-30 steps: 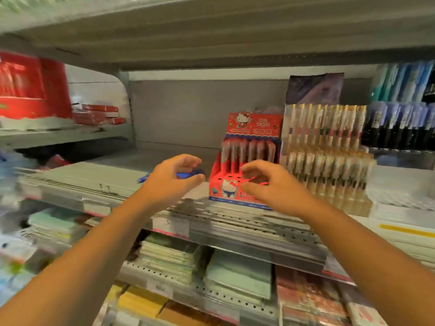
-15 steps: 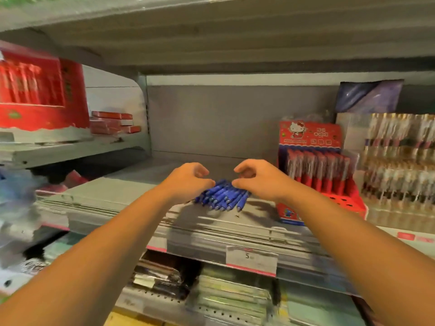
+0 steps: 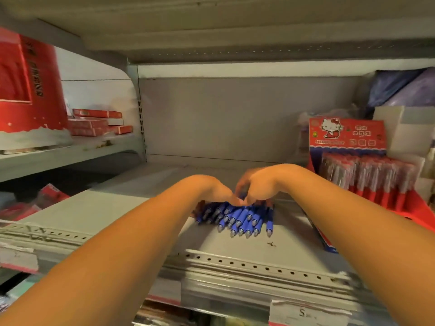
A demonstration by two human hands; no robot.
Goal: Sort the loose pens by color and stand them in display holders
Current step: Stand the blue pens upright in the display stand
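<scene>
A bunch of blue pens point(image 3: 237, 218) lies on the gray shelf point(image 3: 106, 208), with the tips toward the near edge. The left hand point(image 3: 211, 191) and the right hand point(image 3: 261, 184) meet over the far ends, both curled down and holding the pens. A red display holder point(image 3: 367, 177) stands at the right.

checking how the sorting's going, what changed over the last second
Both hands moved left, away from the red display holder. The left hand, then holding blue pens aloft, now meets the right hand over the blue pens lying on the shelf. The red pens stayed standing in the holder.
</scene>
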